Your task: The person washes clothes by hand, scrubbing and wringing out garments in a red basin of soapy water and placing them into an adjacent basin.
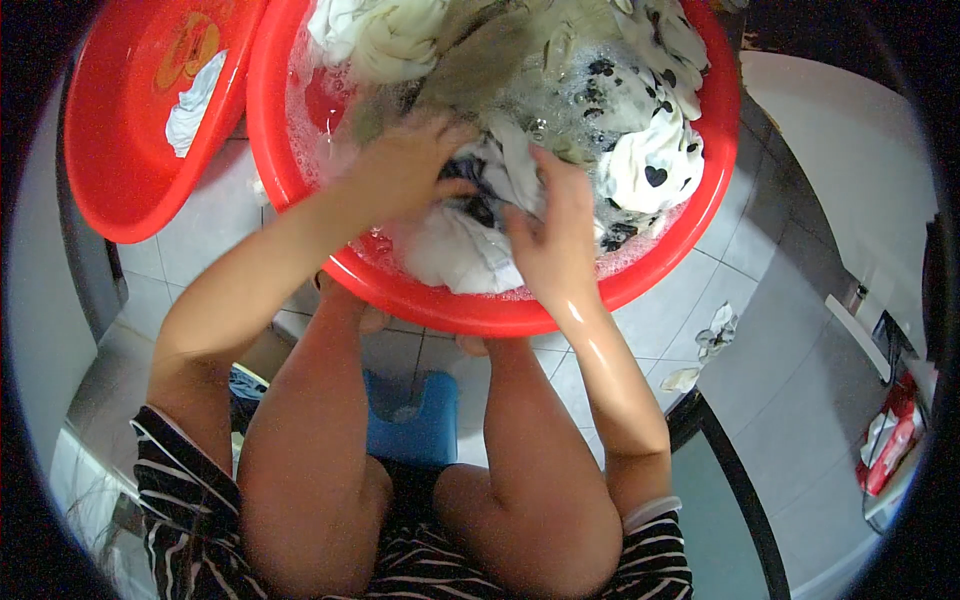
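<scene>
A large red basin [262, 110] holds soapy water and a heap of wet laundry. Both my hands are in it, at a white and dark garment [500, 172] near the front. My left hand [420, 165], blurred by motion, lies against its left side; its grip does not show clearly. On the other side my right hand [555, 225] has a fold of the garment between thumb and fingers. Right beside it is a white cloth with black hearts [650, 160]. Olive-brown cloth [470, 70] and cream cloth [395, 40] lie farther back, while a white cloth part [465, 255] bulges at the near rim.
A second red basin [125, 150] at the far left contains a small white cloth [195, 105]. Below, between my legs, is a blue plastic stool [425, 420]. Small cloths [716, 332] lie on the tiled floor [640, 300] at right, near a red and white package [890, 435].
</scene>
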`<state>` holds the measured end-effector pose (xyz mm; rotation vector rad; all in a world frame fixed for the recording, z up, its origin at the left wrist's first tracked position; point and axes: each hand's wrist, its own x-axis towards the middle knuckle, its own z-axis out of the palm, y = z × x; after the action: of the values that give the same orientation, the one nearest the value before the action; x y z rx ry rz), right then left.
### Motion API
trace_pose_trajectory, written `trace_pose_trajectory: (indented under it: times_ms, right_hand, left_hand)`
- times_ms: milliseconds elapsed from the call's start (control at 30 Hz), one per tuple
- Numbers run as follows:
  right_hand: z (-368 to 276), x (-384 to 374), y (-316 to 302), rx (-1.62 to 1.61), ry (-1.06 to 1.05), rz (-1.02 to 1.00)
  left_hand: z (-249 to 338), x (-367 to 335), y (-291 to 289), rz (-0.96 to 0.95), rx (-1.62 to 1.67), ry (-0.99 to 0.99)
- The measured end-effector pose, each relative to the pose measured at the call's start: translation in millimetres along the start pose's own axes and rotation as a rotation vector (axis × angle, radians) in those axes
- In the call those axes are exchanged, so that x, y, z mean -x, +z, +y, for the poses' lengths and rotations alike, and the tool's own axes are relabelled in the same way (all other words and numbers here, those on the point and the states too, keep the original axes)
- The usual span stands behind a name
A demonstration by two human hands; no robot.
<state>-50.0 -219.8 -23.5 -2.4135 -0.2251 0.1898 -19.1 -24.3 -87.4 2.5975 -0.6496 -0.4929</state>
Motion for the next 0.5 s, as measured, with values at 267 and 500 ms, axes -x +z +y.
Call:
trace_pose_trajectory:
  times_ms: [267,500]
  right_hand:
    - [82,-31,85,0.640,-0.081,0.030]
    - [190,-10,83,1.163,-0.254,-0.467]
  left_hand:
    - [-59,-51,39,0.037,-0.037,0.044]
    - [-21,-91,34,-0.021,-0.108,0.069]
